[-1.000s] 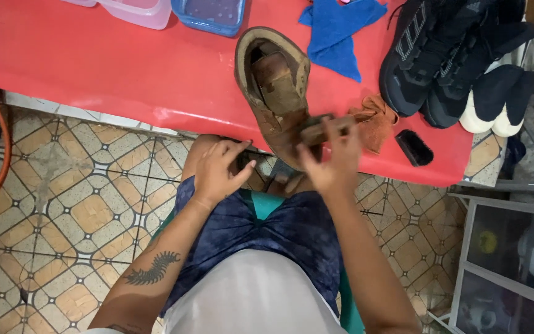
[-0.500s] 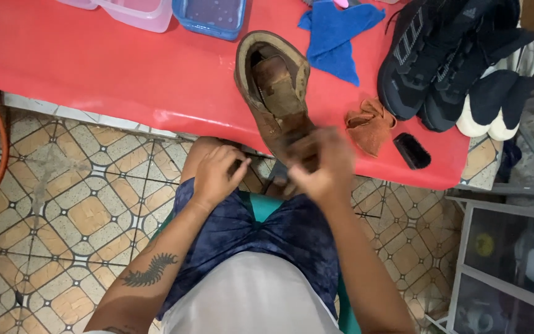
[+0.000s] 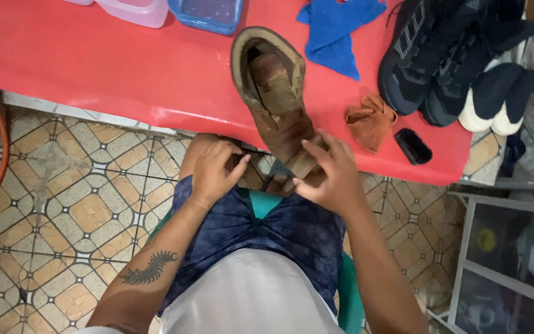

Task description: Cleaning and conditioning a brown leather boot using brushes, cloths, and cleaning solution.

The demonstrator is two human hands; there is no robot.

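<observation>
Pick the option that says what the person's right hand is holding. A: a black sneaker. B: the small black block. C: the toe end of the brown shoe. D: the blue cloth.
C: the right hand wraps the toe end of the brown shoe at the red table's edge, while the blue cloth, black sneakers and small black block lie untouched on it.

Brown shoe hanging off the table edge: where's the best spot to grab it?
Grip the brown shoe at its heel collar, from above on the table side. The opening faces up and is clear; the right hand already covers the toe end.
</observation>
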